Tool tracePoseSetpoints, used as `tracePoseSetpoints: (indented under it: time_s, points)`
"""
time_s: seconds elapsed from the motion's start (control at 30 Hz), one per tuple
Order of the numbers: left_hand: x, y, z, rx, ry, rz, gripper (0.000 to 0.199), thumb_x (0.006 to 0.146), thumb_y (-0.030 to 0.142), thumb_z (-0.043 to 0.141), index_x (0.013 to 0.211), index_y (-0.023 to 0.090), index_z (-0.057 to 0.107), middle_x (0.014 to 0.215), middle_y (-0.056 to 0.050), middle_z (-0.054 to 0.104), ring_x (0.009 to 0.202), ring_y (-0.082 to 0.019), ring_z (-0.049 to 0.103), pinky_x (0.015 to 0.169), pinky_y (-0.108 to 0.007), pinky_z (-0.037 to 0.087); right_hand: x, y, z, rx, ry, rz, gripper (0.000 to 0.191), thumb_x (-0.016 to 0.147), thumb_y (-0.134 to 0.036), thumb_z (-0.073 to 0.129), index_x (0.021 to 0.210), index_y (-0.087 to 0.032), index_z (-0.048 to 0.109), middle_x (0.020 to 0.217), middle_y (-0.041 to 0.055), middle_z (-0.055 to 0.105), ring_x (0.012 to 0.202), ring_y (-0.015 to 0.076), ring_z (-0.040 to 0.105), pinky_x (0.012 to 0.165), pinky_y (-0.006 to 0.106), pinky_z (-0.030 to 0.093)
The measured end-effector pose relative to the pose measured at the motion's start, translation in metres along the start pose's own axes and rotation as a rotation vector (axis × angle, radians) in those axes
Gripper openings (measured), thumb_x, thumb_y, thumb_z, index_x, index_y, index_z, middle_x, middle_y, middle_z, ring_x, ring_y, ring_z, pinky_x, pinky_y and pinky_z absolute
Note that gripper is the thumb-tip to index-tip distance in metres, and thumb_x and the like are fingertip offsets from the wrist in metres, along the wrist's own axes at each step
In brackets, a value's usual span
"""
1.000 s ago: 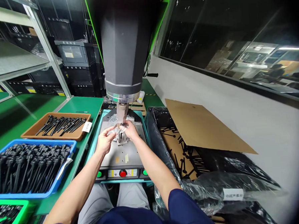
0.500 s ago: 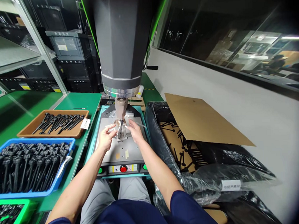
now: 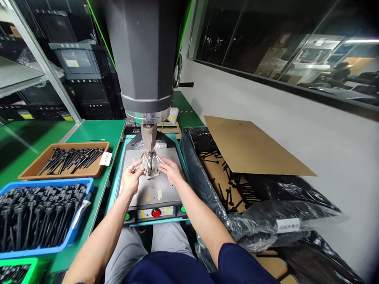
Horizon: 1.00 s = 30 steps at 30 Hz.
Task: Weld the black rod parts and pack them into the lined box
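A large grey press-like machine [image 3: 141, 47] hangs over a metal work plate [image 3: 141, 195], its narrow metal tip [image 3: 149, 135] pointing down. Right under that tip, a small black part [image 3: 150, 156] stands upright in a metal fixture [image 3: 152, 174]. My left hand [image 3: 131, 177] is at the fixture's left side, thumb and forefinger apart. From the right, my right hand [image 3: 171, 170] reaches to the fixture with its fingers stretched out. Thin white strands show around the fixture near both sets of fingertips; whether the fingertips touch them or the fixture, I cannot tell.
On the left bench stand an orange tray [image 3: 26, 175] and a blue tray [image 3: 39, 251] of long black screw-like parts, plus a green bin [image 3: 33, 277]. To the right, a plastic-lined box [image 3: 190, 159] holds black parts beneath a cardboard sheet [image 3: 256, 151]. A red button [image 3: 156, 213] sits at the plate's front.
My right hand has come down slightly, its fingers lower beside the fixture. My left hand's fingers are a little lower too. The black part shows more clearly under the tip. The view has shifted slightly.
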<state>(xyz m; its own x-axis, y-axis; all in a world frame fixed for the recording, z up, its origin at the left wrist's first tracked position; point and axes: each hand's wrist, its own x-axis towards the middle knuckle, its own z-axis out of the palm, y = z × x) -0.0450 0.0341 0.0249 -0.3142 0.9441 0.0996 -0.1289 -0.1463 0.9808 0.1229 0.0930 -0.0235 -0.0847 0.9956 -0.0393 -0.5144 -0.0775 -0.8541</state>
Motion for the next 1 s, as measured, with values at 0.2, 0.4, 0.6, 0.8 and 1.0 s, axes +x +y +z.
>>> tracePoseSetpoints:
  time_s: [0.2, 0.4, 0.6, 0.8, 1.0]
  points:
    - [-0.004, -0.003, -0.005, -0.005, -0.005, -0.017, 0.057, 0.057, 0.034, 0.086, 0.106, 0.010, 0.069, 0.071, -0.005, 0.070, 0.068, -0.017, 0.065, 0.070, -0.030, 0.048, -0.013, 0.009, -0.006, -0.123, -0.013, 0.074, 0.025, 0.059, -0.023, 0.072, 0.083, -0.016, 0.073, 0.095, 0.0092, 0.073, 0.076, 0.0167, 0.067, 0.064, 0.028, 0.054]
    - [-0.007, -0.001, -0.006, 0.002, -0.042, -0.029, 0.047, 0.059, 0.037, 0.084, 0.098, 0.014, 0.070, 0.076, -0.006, 0.069, 0.071, -0.017, 0.066, 0.071, -0.032, 0.051, -0.034, 0.019, -0.016, -0.123, -0.032, 0.154, 0.021, 0.062, -0.024, 0.072, 0.081, -0.015, 0.072, 0.082, 0.0076, 0.074, 0.064, 0.0130, 0.064, 0.058, 0.026, 0.052]
    - [-0.030, 0.002, -0.026, 0.124, -0.119, -0.026, 0.026, 0.064, 0.036, 0.081, 0.075, 0.016, 0.069, 0.105, -0.013, 0.065, 0.093, -0.023, 0.067, 0.085, -0.040, 0.053, -0.069, 0.013, -0.032, -0.279, -0.009, 0.100, 0.025, 0.069, -0.031, 0.068, 0.088, -0.015, 0.069, 0.084, 0.0072, 0.071, 0.061, 0.0133, 0.061, 0.054, 0.026, 0.048]
    - [-0.095, -0.033, -0.095, 0.593, 0.192, 0.196, 0.025, 0.079, 0.041, 0.065, 0.094, 0.022, 0.070, 0.134, -0.012, 0.053, 0.120, -0.030, 0.056, 0.101, -0.048, 0.046, -0.130, 0.031, -0.100, -0.948, 0.343, -0.404, 0.035, 0.084, -0.038, 0.056, 0.112, -0.020, 0.067, 0.122, 0.0155, 0.061, 0.115, 0.0293, 0.057, 0.098, 0.049, 0.046]
    - [-0.121, -0.084, -0.150, 0.879, 0.194, 0.065, 0.066, 0.076, 0.051, 0.064, 0.135, 0.023, 0.053, 0.133, -0.014, 0.055, 0.125, -0.034, 0.051, 0.106, -0.051, 0.040, -0.163, 0.081, -0.150, -1.143, 0.271, -0.265, 0.063, 0.089, -0.046, 0.051, 0.147, -0.024, 0.038, 0.140, 0.0152, 0.048, 0.132, 0.0304, 0.047, 0.107, 0.051, 0.041]
